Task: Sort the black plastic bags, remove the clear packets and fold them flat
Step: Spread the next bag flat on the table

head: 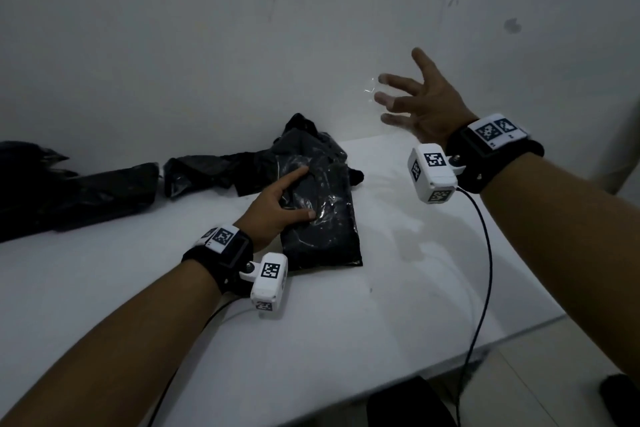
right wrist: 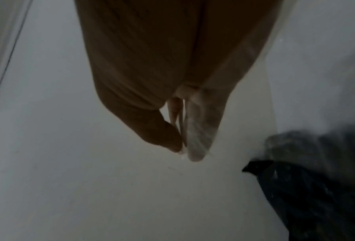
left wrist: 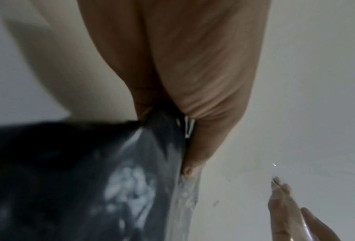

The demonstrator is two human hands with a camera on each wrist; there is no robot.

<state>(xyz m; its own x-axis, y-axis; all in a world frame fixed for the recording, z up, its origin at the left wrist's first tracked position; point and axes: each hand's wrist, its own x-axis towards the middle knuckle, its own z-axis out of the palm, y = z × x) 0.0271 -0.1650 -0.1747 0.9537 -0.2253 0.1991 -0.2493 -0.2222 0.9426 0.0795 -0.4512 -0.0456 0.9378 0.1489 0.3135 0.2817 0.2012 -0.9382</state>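
A flat pack of black plastic bags [head: 322, 229] in a shiny clear packet lies mid-table. My left hand [head: 301, 192] rests on it, index finger and thumb spread on top; the other fingers are hidden. The left wrist view shows my thumb [left wrist: 203, 138] against the pack [left wrist: 69, 179]. My right hand [head: 405, 84] is raised to the right of the pack, fingers spread and straight. A thin clear film [head: 372, 90] hangs over its fingertips; the right wrist view shows this film [right wrist: 201, 130] across the fingers. I cannot tell whether it is pinched.
Crumpled black bags [head: 214, 173] lie behind the pack, and a longer black bag [head: 86, 194] lies at the far left. The white table [head: 415, 270] stands against a wall, its right edge close by. Wrist cables trail over the front edge. A dark object [head: 408, 402] sits below.
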